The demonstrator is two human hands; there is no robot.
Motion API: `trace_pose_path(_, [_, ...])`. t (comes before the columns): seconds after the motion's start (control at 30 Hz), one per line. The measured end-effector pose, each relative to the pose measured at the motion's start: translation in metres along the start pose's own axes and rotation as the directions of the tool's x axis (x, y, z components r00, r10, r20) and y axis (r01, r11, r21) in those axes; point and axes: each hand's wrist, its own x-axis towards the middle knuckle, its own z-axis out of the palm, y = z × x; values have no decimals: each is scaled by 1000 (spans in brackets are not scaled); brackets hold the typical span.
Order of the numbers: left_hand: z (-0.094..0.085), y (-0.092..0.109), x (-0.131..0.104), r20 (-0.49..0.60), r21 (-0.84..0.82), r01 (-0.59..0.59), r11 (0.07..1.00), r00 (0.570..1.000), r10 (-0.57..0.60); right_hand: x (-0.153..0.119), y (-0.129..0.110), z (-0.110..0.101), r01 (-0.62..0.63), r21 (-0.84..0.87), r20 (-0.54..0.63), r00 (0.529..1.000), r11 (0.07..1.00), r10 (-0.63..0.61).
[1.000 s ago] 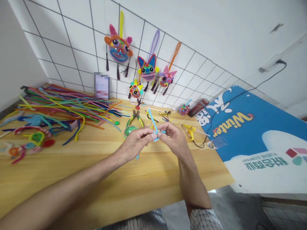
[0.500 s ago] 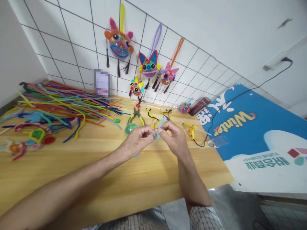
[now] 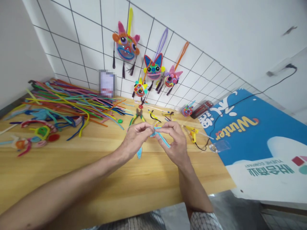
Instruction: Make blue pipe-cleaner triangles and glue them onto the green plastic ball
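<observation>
Both hands meet over the middle of the wooden table. My left hand is closed in a pinch on the near end of a light-blue pipe cleaner, where it looks coiled or folded. My right hand has its fingertips against the same pipe cleaner, whose free length slants down across the thumb side. Below my left hand a flat light-blue piece sticks out; whether it joins the held part is hidden. Green-and-yellow pliers lie just behind my left hand, partly covered.
A heap of coloured pipe cleaners lies at the left, shaped pieces in front of it. A yellow glue gun with a black cord is right of my hands. Decorated masks hang on the wall grid. A blue printed board stands at the right.
The pipe cleaner's free end pointed up between the hands and now slants down to the right over my right thumb. My right fingers have stretched out toward the left. The view has shifted slightly.
</observation>
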Motion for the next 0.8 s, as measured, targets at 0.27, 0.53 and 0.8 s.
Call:
trace_pose_path(0.27, [1, 2, -3, 84, -212, 10, 977, 996, 8, -4, 5, 3, 97, -65, -124, 987, 993, -104])
trace_pose_path(0.53, [1, 2, -4, 97, -229, 2, 973, 995, 20, -2, 3, 3, 123, -89, -134, 982, 988, -134])
trace_pose_path(0.8, [1, 2, -2, 130, -235, 6, 972, 991, 26, -5, 6, 5, 132, -46, -132, 982, 990, -137])
